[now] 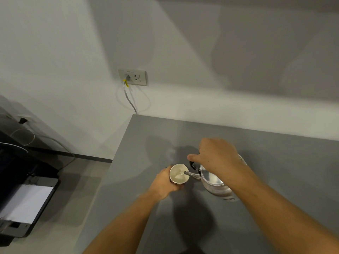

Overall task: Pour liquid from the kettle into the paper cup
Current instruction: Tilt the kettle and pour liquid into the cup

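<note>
**Kettle tipped over the cup on a grey counter**

Grey and bare, the counter [256, 162] runs up to a pale wall, and both hands work near its left edge.

Fingers of the right hand [214, 156] are curled shut around the kettle's black handle [192, 165], the thumb tip pointing left. That hand carries the kettle [214, 182] tilted toward the left, its thin spout [191, 174] reaching over the cup's rim. Bright, dented-looking metal forms the kettle's round body, and its flat lid catches the light. Its underside appears lifted off the counter, though the contact point is hard to make out.

Fingers of the left hand [165, 182] wrap closed around the outside of the paper cup [179, 174] from the left and near side. This cup stands upright, white inside with a dark reddish band showing just under the rim. Clear liquid sits in the bottom, and a thin stream seems to leave the spout tip. Faint steam [171, 153] rises just beyond the cup.

Further off, a wall socket [133, 77] holds a plug with a yellow tag, and a grey cable [130, 99] drops behind the counter. Left, below counter level, sits a dark machine [27, 198] with a white sheet of paper [27, 204] in it.
</note>
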